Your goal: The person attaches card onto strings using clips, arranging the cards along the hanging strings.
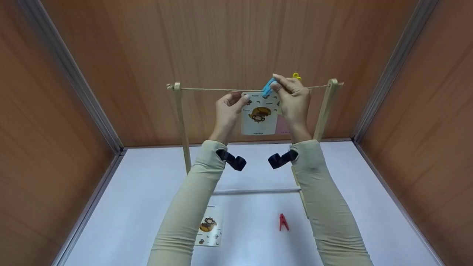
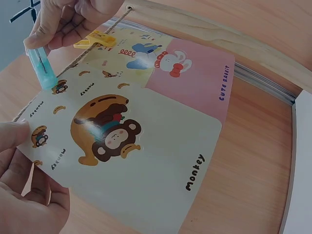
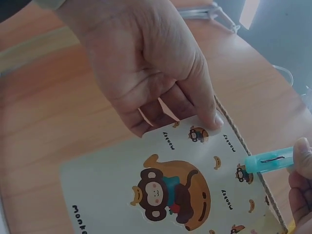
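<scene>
A white card with monkey pictures [image 1: 258, 120] hangs upside down at a string [image 1: 221, 89] stretched between two wooden posts. My left hand [image 1: 229, 112] pinches the card's upper left corner between thumb and fingers. In my right hand [image 1: 294, 99] is a blue clothespin [image 1: 268, 88], pinched by its handle end; its tip lies over the card's top edge at the string. Behind, partly covered, a yellow and pink rabbit card [image 2: 190, 73] hangs by a yellow clothespin [image 2: 100, 39].
On the white table [image 1: 255, 229] lie a red clothespin [image 1: 283, 222] and a second monkey card [image 1: 210, 225], partly hidden by my left sleeve. The left post [image 1: 181, 125] and right post [image 1: 325, 111] stand outside my hands. A white bar [image 1: 258, 191] crosses low between them.
</scene>
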### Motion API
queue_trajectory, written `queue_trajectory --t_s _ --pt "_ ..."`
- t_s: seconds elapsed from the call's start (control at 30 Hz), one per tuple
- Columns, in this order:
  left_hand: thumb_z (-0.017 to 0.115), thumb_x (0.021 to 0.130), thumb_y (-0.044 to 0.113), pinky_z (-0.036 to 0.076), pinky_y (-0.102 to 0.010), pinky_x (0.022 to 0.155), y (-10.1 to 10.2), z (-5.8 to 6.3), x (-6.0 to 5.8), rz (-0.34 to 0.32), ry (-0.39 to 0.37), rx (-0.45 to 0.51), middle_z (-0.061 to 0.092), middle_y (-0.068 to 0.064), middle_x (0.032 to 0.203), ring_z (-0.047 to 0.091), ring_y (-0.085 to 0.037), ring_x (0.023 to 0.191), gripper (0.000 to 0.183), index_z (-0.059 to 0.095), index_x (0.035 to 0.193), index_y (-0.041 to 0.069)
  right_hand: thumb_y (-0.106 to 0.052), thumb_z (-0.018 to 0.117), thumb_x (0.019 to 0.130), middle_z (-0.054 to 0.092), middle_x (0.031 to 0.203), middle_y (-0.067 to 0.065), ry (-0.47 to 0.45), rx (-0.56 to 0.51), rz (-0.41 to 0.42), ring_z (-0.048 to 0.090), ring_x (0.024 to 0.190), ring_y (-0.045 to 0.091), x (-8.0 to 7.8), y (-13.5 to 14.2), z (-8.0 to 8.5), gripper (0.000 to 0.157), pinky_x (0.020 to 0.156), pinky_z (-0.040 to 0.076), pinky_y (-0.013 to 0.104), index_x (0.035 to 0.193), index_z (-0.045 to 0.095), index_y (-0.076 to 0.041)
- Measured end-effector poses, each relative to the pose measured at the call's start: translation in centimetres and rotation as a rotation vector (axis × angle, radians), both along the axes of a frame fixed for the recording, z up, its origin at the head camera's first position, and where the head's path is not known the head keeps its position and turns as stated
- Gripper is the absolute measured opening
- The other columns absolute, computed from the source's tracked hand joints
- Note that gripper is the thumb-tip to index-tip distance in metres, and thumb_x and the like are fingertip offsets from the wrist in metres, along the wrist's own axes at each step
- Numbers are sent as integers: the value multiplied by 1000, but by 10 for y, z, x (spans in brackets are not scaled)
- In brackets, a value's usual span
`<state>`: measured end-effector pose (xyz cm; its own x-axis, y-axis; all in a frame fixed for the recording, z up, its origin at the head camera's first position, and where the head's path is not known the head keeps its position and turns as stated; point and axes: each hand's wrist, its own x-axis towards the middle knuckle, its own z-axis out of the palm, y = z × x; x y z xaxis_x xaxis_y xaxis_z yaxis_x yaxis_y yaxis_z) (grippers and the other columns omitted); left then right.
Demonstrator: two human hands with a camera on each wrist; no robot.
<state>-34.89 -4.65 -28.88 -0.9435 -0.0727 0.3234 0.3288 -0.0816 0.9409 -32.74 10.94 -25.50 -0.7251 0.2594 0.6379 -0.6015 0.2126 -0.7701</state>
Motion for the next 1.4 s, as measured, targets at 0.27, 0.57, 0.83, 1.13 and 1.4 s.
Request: queue_trajectory --t_s 0.27,0.57,0.83,1.13,1.4 --pt "64 92 16 49 -29 91 0 -3 1 -33 9 0 67 -10 108 61 -15 99 27 64 114 0 -13 65 88 65 98 9 -2 51 -7 60 89 7 0 -4 -5 26 85 53 22 112 71 -5" --pt "65 92 18 49 -29 91 0 -7 1 -20 9 -22 68 -10 110 63 -16 101 25 66 112 3 -15 64 88 64 101 12 -16 119 -9 61 92 12 0 -6 -8 29 83 52 20 115 69 -5" --pt "64 92 18 49 -28 86 1 -10 0 -27 1 -10 68 -9 105 62 -16 97 23 66 110 3 -15 63 90 63 103 12 -31 174 -23 60 93 13 -1 -6 -11 31 86 52 23 118 68 -6" --pt "65 92 14 48 -24 83 4 -12 0 -43 -11 59 68 -8 103 61 -14 94 20 66 108 2 -17 61 91 62 106 11 -59 227 -25 60 94 14 -1 -6 -13 32 87 53 25 122 66 -8" --pt "65 92 12 48 -24 82 5 -14 0 -55 -17 103 68 -6 100 61 -13 93 18 66 106 2 -20 60 91 63 112 12 -58 291 -14 63 99 18 -1 -5 -15 39 89 53 30 128 60 -7"
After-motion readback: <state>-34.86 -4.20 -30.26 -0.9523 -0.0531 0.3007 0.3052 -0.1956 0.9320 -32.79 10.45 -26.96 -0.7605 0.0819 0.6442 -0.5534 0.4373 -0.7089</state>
